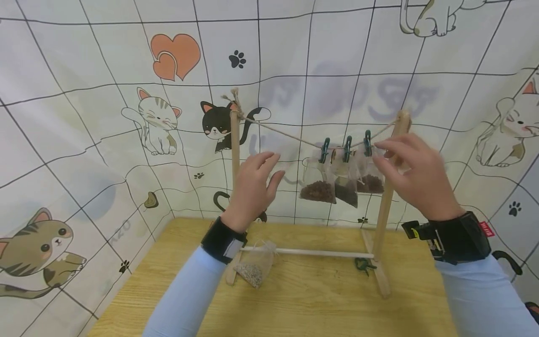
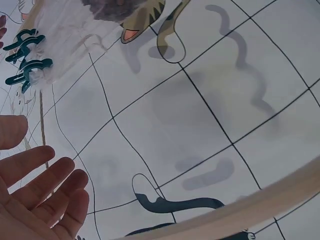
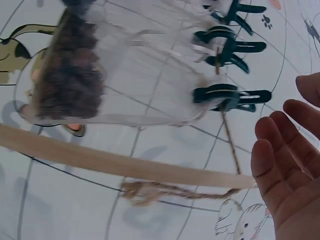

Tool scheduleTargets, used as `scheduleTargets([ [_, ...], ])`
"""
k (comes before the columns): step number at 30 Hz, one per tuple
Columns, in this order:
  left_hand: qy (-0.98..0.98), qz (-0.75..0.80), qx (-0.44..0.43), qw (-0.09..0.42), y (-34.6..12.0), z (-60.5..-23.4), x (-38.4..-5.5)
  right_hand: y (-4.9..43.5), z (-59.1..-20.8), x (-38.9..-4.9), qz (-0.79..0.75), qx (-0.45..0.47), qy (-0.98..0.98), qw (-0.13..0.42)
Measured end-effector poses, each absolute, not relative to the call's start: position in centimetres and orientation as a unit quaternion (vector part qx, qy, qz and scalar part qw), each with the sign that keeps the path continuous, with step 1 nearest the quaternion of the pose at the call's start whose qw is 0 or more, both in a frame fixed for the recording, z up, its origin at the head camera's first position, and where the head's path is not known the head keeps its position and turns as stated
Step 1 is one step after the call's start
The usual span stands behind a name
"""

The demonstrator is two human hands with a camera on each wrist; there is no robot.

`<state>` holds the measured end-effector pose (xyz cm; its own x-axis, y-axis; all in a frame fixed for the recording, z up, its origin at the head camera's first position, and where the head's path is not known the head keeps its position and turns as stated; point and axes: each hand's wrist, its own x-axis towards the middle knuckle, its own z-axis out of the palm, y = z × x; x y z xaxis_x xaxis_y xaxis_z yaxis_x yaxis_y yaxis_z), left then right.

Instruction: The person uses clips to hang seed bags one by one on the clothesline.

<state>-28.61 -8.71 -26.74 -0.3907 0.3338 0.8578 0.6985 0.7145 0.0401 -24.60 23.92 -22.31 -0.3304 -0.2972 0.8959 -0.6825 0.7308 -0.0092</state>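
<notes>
Three small mesh bags hang in a row from a twine line [image 1: 286, 134], each under a green clothespin [image 1: 368, 143]. The left bag [image 1: 318, 189] and the right bag [image 1: 371, 182] hold reddish-brown bits; the middle bag [image 1: 346, 191] holds something dark. Beside the rightmost clothespin is my right hand [image 1: 418, 175], its fingers relaxed; the right wrist view shows a gap between the fingertips and the clothespin [image 3: 230, 96]. My left hand [image 1: 253, 189] hovers near the left post, fingers loosely spread and holding nothing, as the left wrist view also shows.
A wooden frame carries the line between its left post [image 1: 235, 140] and right post [image 1: 384, 220], with a white crossbar [image 1: 324, 253] low down. On the wooden table [image 1: 311, 299] lie another mesh bag [image 1: 254, 270] with pale grains and a green clothespin [image 1: 364, 265].
</notes>
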Motion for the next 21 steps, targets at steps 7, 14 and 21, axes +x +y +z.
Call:
scheduleTargets([
  [7, -0.807, -0.204, -0.311, 0.458, -9.8, -29.7, -27.9, 25.1, -26.6, -24.4, 0.221, 0.278, -0.784, 0.509],
  [14, -0.802, -0.219, -0.296, 0.47, -10.6, -32.9, -27.3, 25.8, -31.7, -23.9, 0.278, 0.228, -0.785, 0.504],
  [21, -0.822, -0.206, -0.269, 0.457, -11.2, -36.5, -26.7, 26.1, -37.0, -24.2, 0.3, 0.213, -0.781, 0.504],
])
